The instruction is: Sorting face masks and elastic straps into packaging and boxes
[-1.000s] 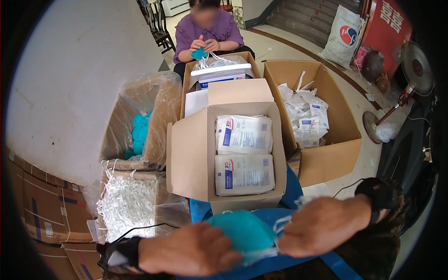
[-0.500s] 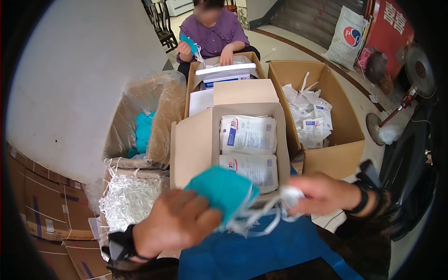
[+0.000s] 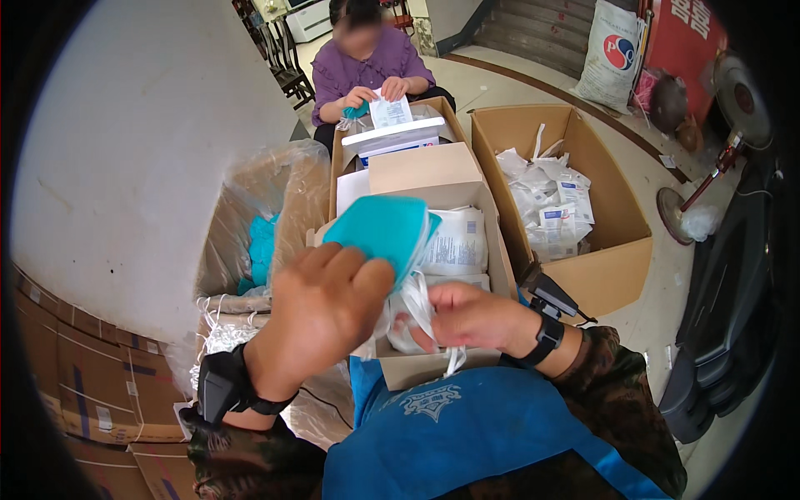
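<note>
My left hand [image 3: 329, 292] is closed round the edge of a teal folded face mask [image 3: 379, 227], lifted in front of the open carton. White straps [image 3: 418, 302] trail from the mask, and the fingers of my right hand [image 3: 479, 317] are closed on them. Beneath both hands lies an open carton [image 3: 492, 237] holding white printed packets [image 3: 457, 237]; the mask and hands partly cover them.
White straps [image 3: 227, 337] fill a carton on the left, below a plastic-lined box [image 3: 218, 242] of teal masks. At right stands a carton [image 3: 617, 208] of packets. Opposite, a person in purple [image 3: 367, 62] holds a packet and a mask. A fan [image 3: 742, 108] stands far right.
Both hands have moved up and closer together, the right one going left. The mask is now higher over the carton. The person opposite has picked up a white packet.
</note>
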`<control>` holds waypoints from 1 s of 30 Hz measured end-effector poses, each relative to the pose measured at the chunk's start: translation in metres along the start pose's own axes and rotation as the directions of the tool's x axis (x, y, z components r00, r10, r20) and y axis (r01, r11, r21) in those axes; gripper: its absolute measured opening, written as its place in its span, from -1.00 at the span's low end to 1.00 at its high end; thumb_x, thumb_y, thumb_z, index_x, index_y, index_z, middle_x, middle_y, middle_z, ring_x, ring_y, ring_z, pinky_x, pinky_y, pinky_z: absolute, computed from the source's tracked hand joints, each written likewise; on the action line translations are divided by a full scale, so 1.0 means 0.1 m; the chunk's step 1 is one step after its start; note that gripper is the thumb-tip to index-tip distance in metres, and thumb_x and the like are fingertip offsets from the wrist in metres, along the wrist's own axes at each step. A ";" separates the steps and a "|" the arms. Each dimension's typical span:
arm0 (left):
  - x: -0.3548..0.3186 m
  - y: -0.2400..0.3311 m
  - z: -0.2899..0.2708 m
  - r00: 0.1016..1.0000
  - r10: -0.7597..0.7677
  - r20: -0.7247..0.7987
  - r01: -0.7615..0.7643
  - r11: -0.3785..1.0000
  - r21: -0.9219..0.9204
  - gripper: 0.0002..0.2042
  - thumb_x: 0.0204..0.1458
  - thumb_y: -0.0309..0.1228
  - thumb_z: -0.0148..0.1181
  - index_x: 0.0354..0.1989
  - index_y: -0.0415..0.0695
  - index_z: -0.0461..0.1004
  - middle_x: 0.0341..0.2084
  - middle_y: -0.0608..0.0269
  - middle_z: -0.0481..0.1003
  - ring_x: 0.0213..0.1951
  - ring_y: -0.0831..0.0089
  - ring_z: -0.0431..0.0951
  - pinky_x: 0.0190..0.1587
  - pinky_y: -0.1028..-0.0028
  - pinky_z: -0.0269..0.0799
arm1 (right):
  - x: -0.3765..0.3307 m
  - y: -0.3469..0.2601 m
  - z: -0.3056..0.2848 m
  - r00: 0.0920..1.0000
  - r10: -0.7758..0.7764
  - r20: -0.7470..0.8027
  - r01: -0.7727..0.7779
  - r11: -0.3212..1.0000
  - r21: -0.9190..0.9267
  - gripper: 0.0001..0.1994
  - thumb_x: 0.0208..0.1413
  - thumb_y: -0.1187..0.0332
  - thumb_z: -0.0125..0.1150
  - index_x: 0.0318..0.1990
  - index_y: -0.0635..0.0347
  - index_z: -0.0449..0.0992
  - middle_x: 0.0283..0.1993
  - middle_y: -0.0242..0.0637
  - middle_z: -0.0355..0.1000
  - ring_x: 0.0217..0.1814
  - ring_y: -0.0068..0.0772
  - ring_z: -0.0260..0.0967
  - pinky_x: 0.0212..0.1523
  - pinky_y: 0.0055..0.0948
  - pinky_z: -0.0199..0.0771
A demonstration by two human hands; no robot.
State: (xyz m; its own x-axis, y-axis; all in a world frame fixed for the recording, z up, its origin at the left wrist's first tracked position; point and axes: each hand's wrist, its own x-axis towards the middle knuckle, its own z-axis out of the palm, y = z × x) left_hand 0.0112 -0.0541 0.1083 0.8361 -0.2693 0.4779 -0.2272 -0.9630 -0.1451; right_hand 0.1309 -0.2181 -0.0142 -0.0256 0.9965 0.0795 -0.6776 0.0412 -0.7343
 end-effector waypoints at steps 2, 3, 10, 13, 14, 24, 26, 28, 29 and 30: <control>0.01 -0.07 -0.01 0.999 -0.010 0.034 0.011 1.000 -0.007 -0.71 -0.43 -0.49 0.33 -0.52 -0.10 0.31 -0.62 0.21 0.33 -0.53 0.17 0.43 -0.50 0.25 0.33 | -0.08 -0.09 0.13 0.995 0.097 0.008 -0.094 0.980 -0.177 -0.73 0.23 0.27 0.16 0.01 0.18 0.48 -0.33 -0.52 0.42 -0.50 -0.81 0.19 -0.53 -0.75 0.17; -0.01 -0.09 -0.01 0.997 -0.030 0.067 0.031 0.999 -0.013 -0.74 -0.36 -0.46 0.32 -0.47 -0.08 0.35 -0.62 0.23 0.35 -0.52 0.20 0.47 -0.50 0.26 0.36 | -0.16 -0.23 0.26 0.993 0.121 -0.002 -0.117 0.958 -0.262 -0.75 0.23 0.31 0.17 0.00 0.18 0.51 -0.31 -0.53 0.44 -0.45 -0.81 0.23 -0.46 -0.74 0.22; -0.16 0.21 0.31 0.925 -0.132 0.357 0.304 0.820 -0.485 -0.65 -0.27 -0.38 0.36 -0.24 -0.07 0.42 -0.50 0.12 0.48 -0.40 0.09 0.52 -0.40 0.19 0.42 | -0.26 -0.61 0.43 0.883 -0.429 0.190 0.317 0.247 -0.916 -0.78 0.12 0.45 0.21 -0.06 0.20 0.53 -0.29 -0.27 0.52 -0.37 -0.52 0.47 -0.39 -0.57 0.42; -0.20 0.24 0.22 0.938 -0.066 0.340 0.245 0.822 -0.515 -0.68 -0.24 -0.42 0.33 -0.23 -0.08 0.46 -0.49 0.09 0.50 -0.41 0.07 0.52 -0.40 0.22 0.43 | -0.31 -0.72 0.57 0.908 -0.273 0.317 0.071 -0.646 -0.760 -0.90 -0.12 0.38 0.14 -0.45 0.15 0.36 -0.57 -0.37 0.22 -0.52 -0.45 0.36 -0.60 -0.40 0.38; -0.26 0.25 0.17 0.939 0.024 0.344 0.174 0.828 -0.532 -0.65 -0.24 -0.38 0.34 -0.22 -0.07 0.43 -0.49 0.11 0.48 -0.41 0.09 0.52 -0.40 0.19 0.41 | -0.36 -0.69 0.63 0.908 -0.269 0.320 0.077 -0.645 -0.760 -0.90 -0.12 0.38 0.14 -0.45 0.15 0.36 -0.57 -0.37 0.22 -0.52 -0.45 0.36 -0.60 -0.40 0.38; -0.68 0.38 -0.44 0.886 0.430 0.174 -0.226 0.727 -0.649 -0.83 -0.29 -0.41 0.13 -0.57 -0.05 0.23 -0.64 0.35 0.19 -0.59 0.44 0.32 -0.58 0.46 0.25 | -1.06 -0.96 0.98 0.962 0.085 0.258 0.271 -0.263 -0.926 -0.84 -0.03 0.30 0.24 -0.48 0.04 0.37 -0.58 -0.44 0.24 -0.56 -0.54 0.33 -0.66 -0.50 0.26; -1.04 0.02 -0.37 0.887 0.152 0.436 0.131 0.822 -0.554 -0.80 -0.23 -0.35 0.29 -0.42 -0.03 0.41 -0.56 0.27 0.40 -0.51 0.30 0.47 -0.50 0.33 0.35 | -1.19 -1.42 0.79 0.998 0.037 -0.059 -0.048 -0.256 -0.966 -0.83 0.07 0.30 0.30 -0.45 0.14 0.46 -0.54 -0.31 0.42 -0.51 -0.48 0.44 -0.55 -0.45 0.38; -1.16 0.00 -0.36 0.903 -0.150 0.402 0.312 0.873 -0.376 -0.80 -0.29 -0.42 0.35 -0.46 -0.05 0.45 -0.59 0.25 0.41 -0.54 0.28 0.47 -0.55 0.32 0.31 | -1.27 -1.44 0.67 0.878 -0.184 -0.443 -0.363 0.350 -0.864 -0.87 0.08 0.35 0.30 -0.37 0.18 0.49 -0.56 -0.43 0.39 -0.55 -0.68 0.37 -0.55 -0.58 0.28; -1.08 0.03 -0.23 0.901 -0.335 0.276 0.434 0.717 -0.545 -0.80 -0.29 -0.49 0.39 -0.50 -0.09 0.46 -0.63 0.20 0.39 -0.59 0.24 0.44 -0.59 0.34 0.25 | -1.22 -1.21 0.51 0.855 -0.267 -0.445 -0.226 0.580 -0.783 -0.86 0.05 0.38 0.32 -0.29 0.17 0.48 -0.52 -0.51 0.39 -0.53 -0.74 0.33 -0.55 -0.63 0.29; -0.98 0.00 -0.02 0.869 -0.467 0.162 0.454 0.624 -0.637 -0.83 -0.20 -0.52 0.40 -0.44 -0.15 0.51 -0.61 0.21 0.43 -0.57 0.35 0.46 -0.53 0.44 0.30 | -1.13 -1.09 0.39 0.837 -0.252 -0.486 -0.210 0.672 -0.710 -0.84 0.05 0.40 0.31 -0.26 0.17 0.46 -0.50 -0.51 0.40 -0.54 -0.74 0.33 -0.55 -0.66 0.29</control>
State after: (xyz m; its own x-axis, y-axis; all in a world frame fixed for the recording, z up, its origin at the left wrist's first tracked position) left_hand -0.0718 -0.0278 0.0635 0.9136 0.2181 0.3431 -0.0801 -0.7308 0.6779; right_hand 0.1789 -0.3382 0.0826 0.5064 0.8590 -0.0756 0.0723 -0.1297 -0.9889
